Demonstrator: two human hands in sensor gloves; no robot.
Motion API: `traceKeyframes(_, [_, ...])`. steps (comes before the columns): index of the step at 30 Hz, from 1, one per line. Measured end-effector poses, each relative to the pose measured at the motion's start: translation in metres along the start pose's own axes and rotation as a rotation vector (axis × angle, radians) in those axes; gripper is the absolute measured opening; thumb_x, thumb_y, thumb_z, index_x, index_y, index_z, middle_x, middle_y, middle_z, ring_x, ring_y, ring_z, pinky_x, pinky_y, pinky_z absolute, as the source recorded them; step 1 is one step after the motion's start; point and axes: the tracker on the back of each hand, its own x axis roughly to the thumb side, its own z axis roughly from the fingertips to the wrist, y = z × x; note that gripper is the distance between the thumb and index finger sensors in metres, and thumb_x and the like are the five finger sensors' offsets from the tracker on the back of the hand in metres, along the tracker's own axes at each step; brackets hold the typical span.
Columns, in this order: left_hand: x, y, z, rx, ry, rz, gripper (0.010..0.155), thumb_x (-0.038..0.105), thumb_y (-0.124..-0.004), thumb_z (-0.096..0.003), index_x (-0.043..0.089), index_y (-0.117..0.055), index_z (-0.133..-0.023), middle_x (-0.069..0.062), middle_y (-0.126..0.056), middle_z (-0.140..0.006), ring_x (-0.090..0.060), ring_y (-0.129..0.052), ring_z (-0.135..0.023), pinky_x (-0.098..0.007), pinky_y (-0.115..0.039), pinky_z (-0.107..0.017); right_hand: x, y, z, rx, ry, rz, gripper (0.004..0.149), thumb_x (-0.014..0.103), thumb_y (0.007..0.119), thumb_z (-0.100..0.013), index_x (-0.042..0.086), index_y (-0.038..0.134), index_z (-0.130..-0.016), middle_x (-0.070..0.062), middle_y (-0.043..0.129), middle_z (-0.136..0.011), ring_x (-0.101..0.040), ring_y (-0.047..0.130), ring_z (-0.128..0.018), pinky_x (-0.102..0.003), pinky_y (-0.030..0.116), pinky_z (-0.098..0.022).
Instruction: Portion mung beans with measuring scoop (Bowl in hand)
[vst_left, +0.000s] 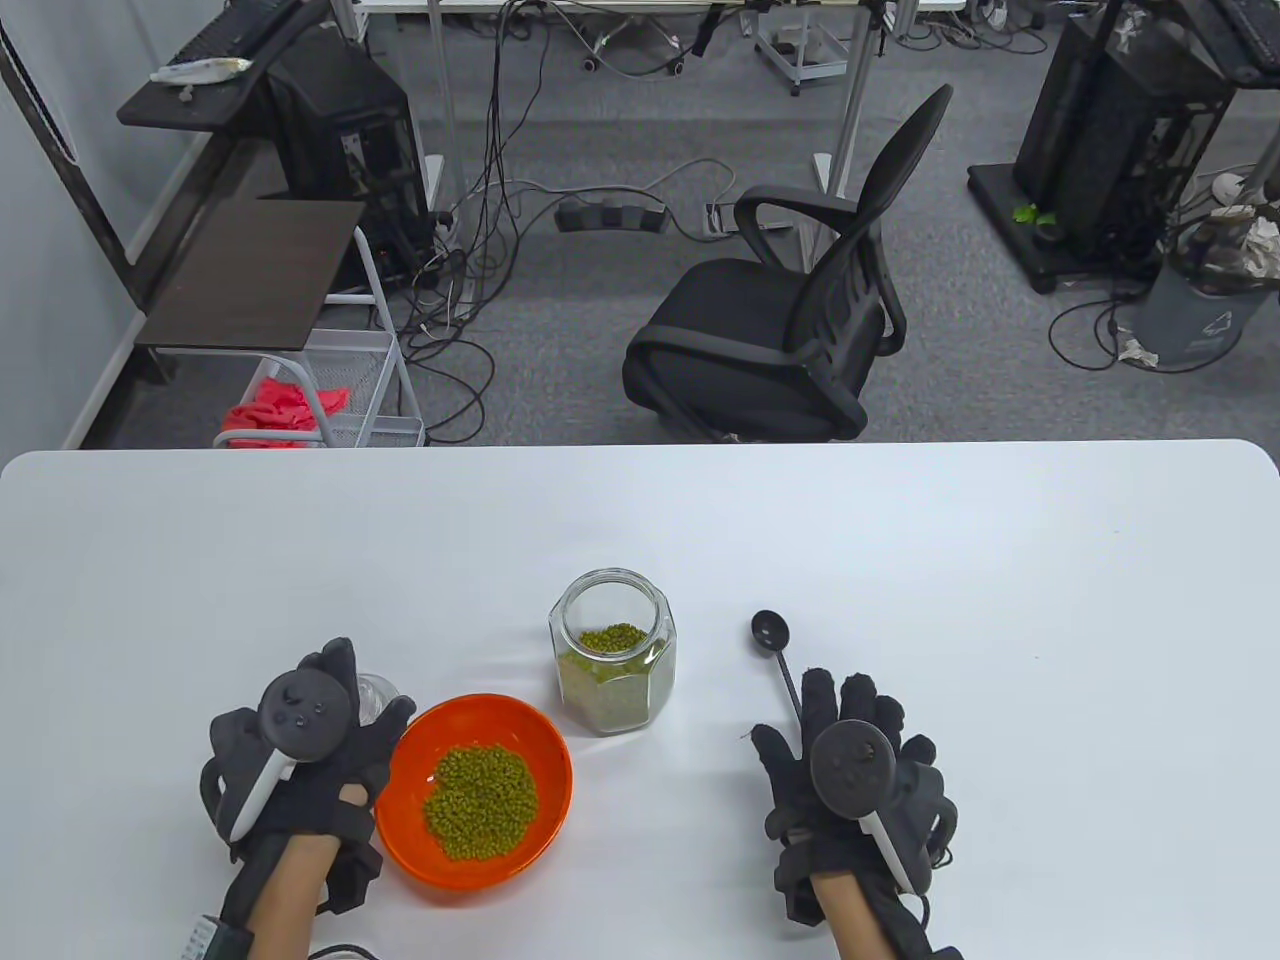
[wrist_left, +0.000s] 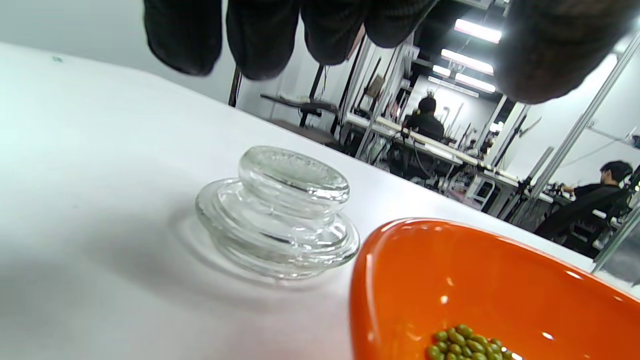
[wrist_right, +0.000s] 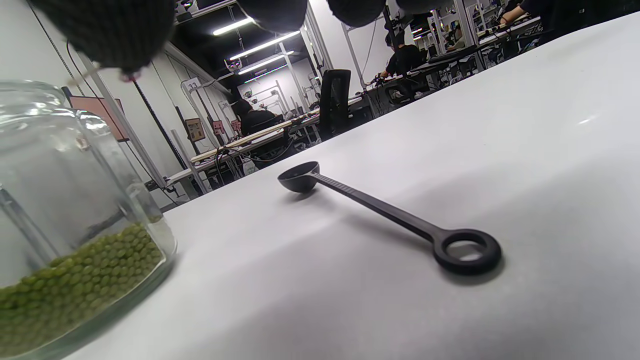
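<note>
Below, on a white tabletop (vst_left: 900, 560), an orange bowl (vst_left: 478, 788) of mung beans (vst_left: 480, 800) sits just right of the left hand (vst_left: 300, 760), whose relaxed fingers hover over a glass lid (wrist_left: 277, 212) (holding nothing). Right of an open glass jar (vst_left: 612, 652) lies the black measuring scoop (wrist_right: 380, 210) — untouched — the right hand (vst_left: 855, 770) spread flat above its handle.

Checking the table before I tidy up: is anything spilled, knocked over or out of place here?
Nothing stands out. The jar stands upright and open, its glass lid resting flat beside the orange bowl. The mung beans sit inside the bowl and jar, none visibly loose on the table. The scoop lies flat.
</note>
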Motion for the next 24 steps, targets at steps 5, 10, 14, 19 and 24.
traceKeyframes(5, [-0.010,0.004,-0.022,-0.084,0.028,-0.041,0.088,0.068,-0.067,-0.0532,0.025,-0.024,-0.117,-0.010,-0.026,-0.117,-0.053,-0.042,-0.111,-0.069,-0.053,-0.074,-0.001,-0.002,-0.001,0.002,0.007,-0.009,0.076,0.053,0.080,-0.043,0.018,0.057,-0.107,-0.024,0.045,-0.111,-0.056,0.043,-0.102,-0.081,0.027,-0.064])
traceKeyframes(10, [-0.021,-0.006,-0.043,-0.187,0.047,-0.050,0.089,0.067,-0.068,-0.0531,0.026,-0.022,-0.117,-0.007,-0.020,-0.117,-0.052,-0.032,-0.113,-0.071,-0.044,-0.075,-0.001,-0.003,-0.001,-0.004,0.002,-0.022,0.076,0.052,0.080,-0.043,0.018,0.057,-0.107,-0.024,0.044,-0.111,-0.056,0.043,-0.102,-0.081,0.027,-0.064])
traceKeyframes(14, [-0.027,-0.016,-0.054,-0.235,0.063,-0.086,0.089,0.066,-0.070,-0.0529,0.027,-0.022,-0.117,-0.006,-0.019,-0.117,-0.051,-0.029,-0.113,-0.071,-0.042,-0.075,-0.001,-0.003,-0.001,-0.001,0.000,-0.023,0.076,0.052,0.080,-0.043,0.018,0.058,-0.107,-0.024,0.044,-0.111,-0.056,0.043,-0.102,-0.081,0.027,-0.064])
traceKeyframes(19, [-0.031,-0.029,-0.061,-0.307,0.068,-0.062,0.090,0.065,-0.072,-0.0523,0.028,-0.021,-0.116,-0.004,-0.019,-0.117,-0.051,-0.031,-0.113,-0.070,-0.044,-0.075,-0.001,-0.003,-0.001,0.003,0.005,-0.026,0.076,0.052,0.080,-0.043,0.018,0.057,-0.107,-0.025,0.044,-0.111,-0.056,0.043,-0.102,-0.081,0.027,-0.064])
traceKeyframes(24, [-0.032,-0.033,-0.066,-0.317,0.073,-0.097,0.089,0.063,-0.077,-0.0510,0.027,-0.028,-0.116,-0.005,-0.028,-0.117,-0.050,-0.050,-0.112,-0.068,-0.054,-0.074,-0.001,-0.004,-0.001,-0.002,0.004,-0.028,0.075,0.052,0.080,-0.043,0.018,0.058,-0.107,-0.024,0.044,-0.111,-0.056,0.043,-0.102,-0.082,0.027,-0.064])
